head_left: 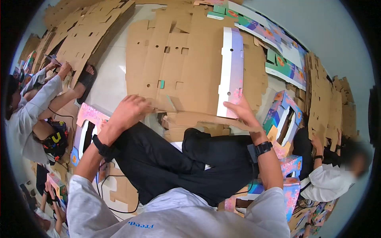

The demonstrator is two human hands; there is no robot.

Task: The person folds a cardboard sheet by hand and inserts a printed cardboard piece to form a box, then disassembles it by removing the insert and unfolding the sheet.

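My right hand (243, 110) grips the lower end of a long folded cardboard strip (231, 71), white on one side and lilac with pink print on the other, with round holes. The strip extends away from me over a large brown cardboard sheet (194, 63). Near that sheet's front edge is my left hand (133, 110), its fingers curled together. Something thin shows at its fingertips, too blurred to name. Small green pieces (162, 84) lie on the brown sheet, just beyond this hand.
Printed cardboard panels (285, 73) lie at the far right. Colourful cardboard frames (282, 119) stand beside my knees. Brown cardboard stacks (89, 35) rise at left and right. Another person (27, 115) works at left, another (329, 174) at right, a further one at lower left.
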